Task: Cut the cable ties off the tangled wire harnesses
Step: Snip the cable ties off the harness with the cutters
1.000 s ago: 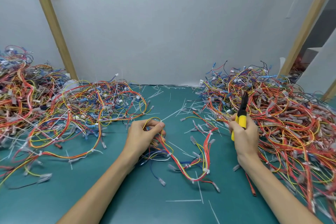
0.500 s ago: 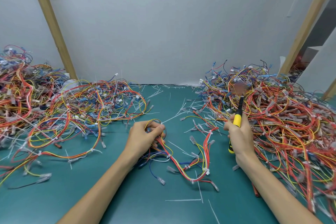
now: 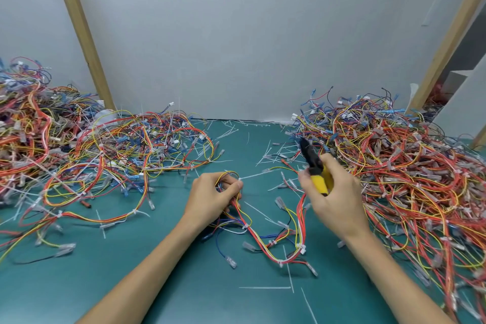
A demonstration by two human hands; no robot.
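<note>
At the middle of the mat (image 3: 171, 284) the left hand (image 3: 210, 198) curls its fingers round a loop of the harness (image 3: 259, 241), which trails toward the mat's near edge. A tie (image 3: 253, 176) juts from the loop. The right hand (image 3: 339, 201) grips cutters (image 3: 318, 179), tip toward the mat's far edge

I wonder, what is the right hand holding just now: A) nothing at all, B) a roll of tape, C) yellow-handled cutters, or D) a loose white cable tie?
C: the right hand grips the cutters by their yellow handle, with the black tip pointing up and away.
</note>
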